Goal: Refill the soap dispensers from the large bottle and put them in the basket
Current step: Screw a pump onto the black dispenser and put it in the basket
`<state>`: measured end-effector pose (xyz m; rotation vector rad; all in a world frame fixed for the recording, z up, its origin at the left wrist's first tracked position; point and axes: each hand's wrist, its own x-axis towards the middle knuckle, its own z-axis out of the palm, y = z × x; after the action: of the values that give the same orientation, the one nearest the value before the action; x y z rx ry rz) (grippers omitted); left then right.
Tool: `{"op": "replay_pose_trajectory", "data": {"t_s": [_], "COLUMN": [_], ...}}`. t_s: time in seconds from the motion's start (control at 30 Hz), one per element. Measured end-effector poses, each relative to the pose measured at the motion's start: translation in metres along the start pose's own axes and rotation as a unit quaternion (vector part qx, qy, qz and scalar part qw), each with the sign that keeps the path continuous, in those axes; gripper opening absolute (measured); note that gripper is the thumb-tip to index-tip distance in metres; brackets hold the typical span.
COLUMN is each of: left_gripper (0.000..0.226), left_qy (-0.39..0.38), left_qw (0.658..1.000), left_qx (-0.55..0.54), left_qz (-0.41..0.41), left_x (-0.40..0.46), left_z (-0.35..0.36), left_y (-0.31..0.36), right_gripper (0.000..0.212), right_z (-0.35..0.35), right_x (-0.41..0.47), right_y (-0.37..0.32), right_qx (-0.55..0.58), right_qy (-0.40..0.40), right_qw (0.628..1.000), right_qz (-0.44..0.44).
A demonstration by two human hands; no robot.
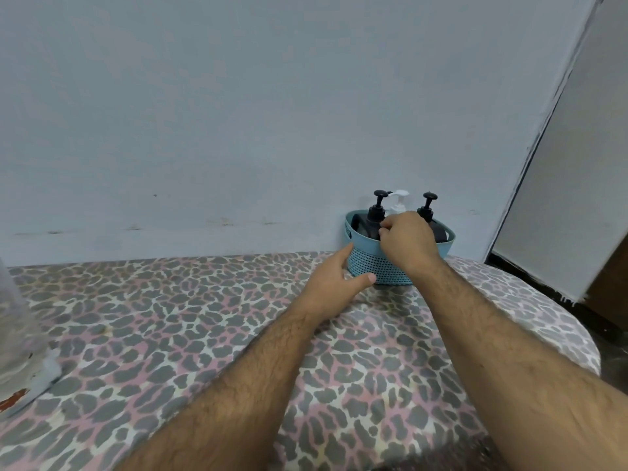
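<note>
The basket [390,266] is a small blue oval tub with a woven-look perforated wall and a cut-out handle at each end; it stands on the worktop [204,317], close against the wall [238,113]. Three dispensers stand upright inside it: a dark one [373,219] with a black pump at the basket's left end, a second dark one [427,209] at its right end, and a white one [398,202] behind and between them. The right hand [407,243] reaches over the basket's front rim, fingers curled at the left dark dispenser; whether it actually grips it cannot be told. The left hand [334,283] lies open against the basket's front left wall, thumb touching the base. The worktop wears a leopard-print cloth. Well left of the basket, a blurred clear bottle [17,334] stands at the frame edge.
</note>
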<state>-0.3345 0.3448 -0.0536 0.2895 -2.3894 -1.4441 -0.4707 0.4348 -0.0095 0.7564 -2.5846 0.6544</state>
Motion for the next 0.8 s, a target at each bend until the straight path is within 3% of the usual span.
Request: {"op": "replay_pose_trajectory", "data": {"t_s": [0.2,0.4,0.8], "left_gripper": [0.074,0.08,0.068], "left_qy": [0.015,0.03,0.103], "left_qw": [1.0,0.996,0.987], "left_qx": [0.025,0.071,0.113], "left_qz": [-0.005,-0.047,-0.055], "left_x": [-0.014,-0.054,-0.195], "left_z": [-0.011,-0.04,-0.108], "left_y": [0.001,-0.004,-0.006], "right_gripper": [0.031,0.028,0.029], "right_z": [-0.008,-0.014,-0.008], "right_x": [-0.009,-0.056,-0.171], "right_y": [-0.001,-0.008,-0.083], "right_qx": [-0.048,0.072,0.181], "right_qy": [-0.053,0.093,-0.067], "right_qw": [0.997,0.993,0.979], "right_qz": [0.01,-0.013,-0.066]}}
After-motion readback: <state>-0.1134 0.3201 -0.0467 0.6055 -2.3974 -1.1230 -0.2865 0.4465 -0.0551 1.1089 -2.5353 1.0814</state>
